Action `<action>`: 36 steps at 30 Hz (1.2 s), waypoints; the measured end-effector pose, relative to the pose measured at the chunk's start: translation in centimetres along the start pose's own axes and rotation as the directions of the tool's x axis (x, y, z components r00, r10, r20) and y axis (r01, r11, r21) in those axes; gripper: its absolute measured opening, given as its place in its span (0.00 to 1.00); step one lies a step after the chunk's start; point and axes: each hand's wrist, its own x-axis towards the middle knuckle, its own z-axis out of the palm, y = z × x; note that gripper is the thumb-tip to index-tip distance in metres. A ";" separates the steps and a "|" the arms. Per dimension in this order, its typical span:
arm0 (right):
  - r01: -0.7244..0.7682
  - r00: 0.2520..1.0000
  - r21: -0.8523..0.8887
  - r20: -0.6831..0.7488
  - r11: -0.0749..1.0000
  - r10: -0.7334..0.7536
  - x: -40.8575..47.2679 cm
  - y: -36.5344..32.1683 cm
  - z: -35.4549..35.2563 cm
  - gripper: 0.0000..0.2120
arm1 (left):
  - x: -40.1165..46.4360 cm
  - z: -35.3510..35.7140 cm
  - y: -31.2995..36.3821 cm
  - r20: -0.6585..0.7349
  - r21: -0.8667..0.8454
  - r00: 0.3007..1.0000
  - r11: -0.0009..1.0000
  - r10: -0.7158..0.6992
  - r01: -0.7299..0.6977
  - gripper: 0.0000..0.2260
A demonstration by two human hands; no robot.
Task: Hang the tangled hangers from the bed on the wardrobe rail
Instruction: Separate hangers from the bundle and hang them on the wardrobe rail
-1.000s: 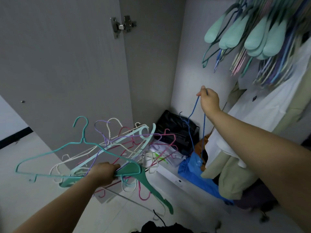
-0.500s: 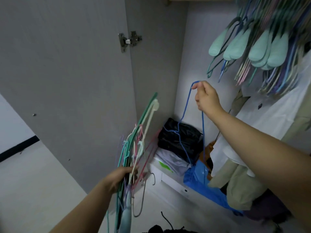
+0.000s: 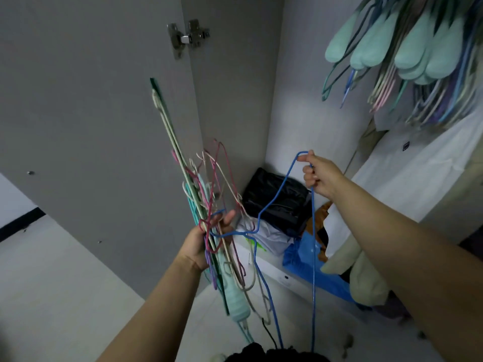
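My left hand (image 3: 206,239) grips a tangled bundle of hangers (image 3: 198,205), held upright and edge-on: teal, cream, pink and purple wire ones plus a pale green padded one. My right hand (image 3: 317,176) pinches a thin blue wire hanger (image 3: 277,197) by one end, in front of the open wardrobe. The blue hanger's hook is caught among the bundle near my left fingers. Several hangers (image 3: 407,56) hang at the top right, mint padded ones in front; the rail itself is out of view.
The grey wardrobe door (image 3: 91,113) stands open on the left, its hinge (image 3: 187,37) near the top. On the wardrobe floor lie a black bag (image 3: 274,199), a blue bag (image 3: 311,265) and white items. Hanging clothes (image 3: 418,173) fill the right side.
The bundle turned from flat and spread out to upright and edge-on. My right hand drew the blue hanger up, then came lower and closer, its hook still caught in the bundle.
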 end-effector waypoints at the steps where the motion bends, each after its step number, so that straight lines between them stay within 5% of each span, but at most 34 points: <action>1: -0.015 0.998 0.014 -0.056 1.000 0.015 0.2 0.6 -0.4 0.11 | 0.0 0.5 0.0 -0.024 -0.025 0.999 0.999 0.023 -0.023 0.26; 6: -0.103 0.958 0.105 -0.259 0.989 0.127 1.1 3.3 -3.7 0.07 | 0.3 0.9 -0.6 0.116 -0.203 0.993 0.979 0.006 0.017 0.14; 9: -0.286 0.950 0.075 -0.111 0.955 0.293 -0.7 6.5 -4.5 0.15 | 0.8 0.9 -1.6 0.145 -0.153 0.989 0.987 -0.017 0.040 0.12; 12: -0.455 0.881 -0.239 0.021 0.858 0.473 -3.7 9.8 -3.9 0.30 | 1.6 1.9 -2.3 0.057 0.002 0.998 1.000 -0.009 0.009 0.11; 14: -0.452 0.859 -0.417 0.034 0.788 0.511 -5.5 11.3 -3.6 0.36 | 2.3 3.1 -2.7 -0.017 0.026 1.000 1.000 -0.004 0.004 0.07; 17: -0.477 0.808 -0.480 0.091 0.737 0.582 -7.7 12.3 -3.7 0.48 | 3.9 4.0 -3.4 -0.137 0.132 0.991 0.991 -0.003 0.022 0.09; 19: -0.490 0.764 -0.529 0.123 0.693 0.634 -8.8 12.6 -4.2 0.60 | 4.9 4.5 -4.0 -0.154 0.190 0.988 0.981 -0.006 0.036 0.01; 22: -0.480 0.704 -0.581 0.192 0.657 0.684 -10.7 12.3 -5.6 0.59 | 6.0 4.8 -4.5 -0.195 0.267 0.981 0.962 -0.003 0.056 0.01; 25: -0.480 0.639 -0.637 0.217 0.603 0.738 -11.7 12.5 -7.6 0.63 | 6.9 5.3 -4.8 -0.168 0.282 0.986 0.958 -0.007 0.055 0.15; 27: -0.460 0.664 -0.696 0.143 0.552 0.734 -12.0 12.8 -8.5 0.50 | 7.1 6.0 -4.7 -0.149 0.316 0.989 0.947 -0.018 0.065 0.17; 29: -0.428 0.786 -0.671 0.053 0.605 0.616 -12.2 13.0 -9.3 0.18 | 7.4 6.4 -3.9 -0.135 0.332 0.989 0.937 -0.068 0.110 0.13; 30: -0.411 0.846 -0.607 0.023 0.680 0.533 -12.3 13.0 -9.8 0.11 | 7.3 6.6 -3.2 -0.119 0.349 0.988 0.928 -0.097 0.133 0.11; 36: -0.314 0.949 -0.198 -0.081 0.929 0.304 -11.6 11.9 -9.1 0.09 | 5.8 6.2 1.1 -0.072 0.570 0.959 0.778 -0.275 0.266 0.10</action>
